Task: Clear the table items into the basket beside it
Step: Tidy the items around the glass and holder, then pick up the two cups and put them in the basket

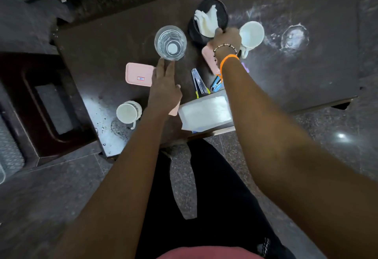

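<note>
Right hand (226, 39): reaches to the far side of the table, fingers curled over the near rim of the black bowl (222, 11); whether it truly clamps the rim, I cannot tell
Left hand (164, 89): flat and spread, holding nothing, fingertips (162, 61) just at the near side of the glass (170, 43)
Black bowl: stands on a second dark dish, with a crumpled white napkin (206, 20) inside
Glass: clear, upright, just left of the bowl
White cup (251, 34): just right of the right hand, handle towards the person
Pink lid (140, 74): lies flat, touching the left hand's outer side; another pink piece (209, 58) lies partly under the right wrist
Small cup (128, 112): upright near the table's left front corner
Tools (199, 81): metal pieces and a blue item between the two arms
White box (205, 111): at the near table edge, under the right forearm
Table (102, 54): dark, smeared white at the right
Basket: cannot tell which thing beside the table it is
</note>
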{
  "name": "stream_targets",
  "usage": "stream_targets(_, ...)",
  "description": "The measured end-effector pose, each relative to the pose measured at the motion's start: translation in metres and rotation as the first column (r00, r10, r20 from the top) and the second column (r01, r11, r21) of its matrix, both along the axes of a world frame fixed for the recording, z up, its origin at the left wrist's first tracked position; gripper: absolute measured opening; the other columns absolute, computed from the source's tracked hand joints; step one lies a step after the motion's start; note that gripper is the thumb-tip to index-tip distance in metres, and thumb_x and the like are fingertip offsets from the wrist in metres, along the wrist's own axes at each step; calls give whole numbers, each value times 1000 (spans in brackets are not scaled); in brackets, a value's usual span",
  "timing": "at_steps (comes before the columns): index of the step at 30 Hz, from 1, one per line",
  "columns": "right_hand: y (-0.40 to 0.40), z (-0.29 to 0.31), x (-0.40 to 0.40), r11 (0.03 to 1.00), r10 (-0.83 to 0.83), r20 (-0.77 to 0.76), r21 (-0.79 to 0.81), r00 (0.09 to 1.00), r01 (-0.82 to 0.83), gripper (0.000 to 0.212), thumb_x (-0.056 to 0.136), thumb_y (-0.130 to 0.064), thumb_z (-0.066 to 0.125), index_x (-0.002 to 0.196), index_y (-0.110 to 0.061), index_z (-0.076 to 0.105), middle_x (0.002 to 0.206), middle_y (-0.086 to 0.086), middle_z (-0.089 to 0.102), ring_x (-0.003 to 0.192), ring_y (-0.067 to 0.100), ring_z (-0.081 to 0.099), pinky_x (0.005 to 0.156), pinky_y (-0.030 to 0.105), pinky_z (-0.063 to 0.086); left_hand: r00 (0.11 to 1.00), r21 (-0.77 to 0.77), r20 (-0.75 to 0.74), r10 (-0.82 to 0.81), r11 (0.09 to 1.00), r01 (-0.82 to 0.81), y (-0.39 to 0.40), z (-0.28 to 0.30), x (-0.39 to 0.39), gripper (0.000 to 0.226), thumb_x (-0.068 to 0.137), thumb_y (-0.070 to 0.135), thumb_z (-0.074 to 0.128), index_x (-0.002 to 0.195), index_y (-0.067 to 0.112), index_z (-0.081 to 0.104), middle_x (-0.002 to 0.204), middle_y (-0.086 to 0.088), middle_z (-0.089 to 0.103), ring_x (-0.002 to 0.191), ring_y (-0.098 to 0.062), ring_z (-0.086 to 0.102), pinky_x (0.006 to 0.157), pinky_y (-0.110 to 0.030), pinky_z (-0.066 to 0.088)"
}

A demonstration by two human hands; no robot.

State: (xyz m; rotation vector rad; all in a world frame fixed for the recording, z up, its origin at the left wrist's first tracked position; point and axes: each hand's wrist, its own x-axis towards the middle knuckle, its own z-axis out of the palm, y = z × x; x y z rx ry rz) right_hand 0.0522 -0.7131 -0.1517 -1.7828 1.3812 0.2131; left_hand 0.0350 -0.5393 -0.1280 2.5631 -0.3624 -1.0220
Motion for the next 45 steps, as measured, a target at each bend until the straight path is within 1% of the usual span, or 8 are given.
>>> stream_targets(4,-8,-11,-11,985,117,-180,-101,977,-137,35,94,-19,39,118,0,55,125,17,60,118,31,54,91,35,45,999,34,-33,-36,999,37,-3,-8,1,69,89,12,53,148,12,17,158,-12,5,145,-35,7,119,-41,10)
stream_targets(18,8,-31,-5,984,178,-17,-20,984,-179,31,94,-20,40,85,1,61,110,25,66,105,37,59,89,39,48,1000,36,-3,-15,999,15,-4,-10,-1,67,89,11,52,147,7,17,159,-11,4,145,-34,10,119,-39,11)
stream_targets(23,3,-52,-8,991,63,86,109,994,-72,40,92,-16,40,53,-18,33,58,14,63,49,22,59,62,37,51,999,18,-39,-4,1000,5,-2,-11,-4,66,91,12,50,148,8,15,159,-8,6,146,-32,7,119,-36,9)
stream_targets(31,27,-31,-31,950,-193,192,283,962,134,14,95,-10,33,93,-13,46,49,3,54,25,1,44,34,13,37,969,-79,-169,179,978,-194,23,-8,-35,53,91,10,51,141,9,34,146,-12,35,135,-27,33,107,-29,27)
stream_targets(34,60,-28,-50,911,-251,156,371,955,179,28,93,-5,36,71,-20,45,34,-2,49,21,4,40,30,12,32,902,-51,-281,327,934,-355,44,-12,-52,44,91,9,49,135,10,44,140,-12,42,129,-26,41,105,-29,30)
stream_targets(39,121,-32,-91,913,3,76,407,997,-33,38,83,7,37,64,-23,50,39,-3,53,34,6,50,43,19,47,716,48,-357,599,778,-627,90,-25,-75,27,89,10,52,114,6,62,123,-14,62,117,-28,55,102,-34,40)
stream_targets(43,159,-32,-107,882,157,45,443,987,-161,32,80,7,34,70,-18,52,52,5,52,28,1,46,42,17,43,427,146,-379,821,509,-848,138,-43,-83,15,89,11,50,87,11,65,118,-24,63,90,-29,61,73,-30,46)
stream_targets(45,169,-32,-109,883,201,38,426,979,-197,34,80,7,34,68,-20,50,52,5,53,25,0,44,41,15,39,345,170,-317,883,411,-896,159,-55,-86,6,87,18,53,82,18,56,120,-27,60,95,-33,62,80,-37,51)
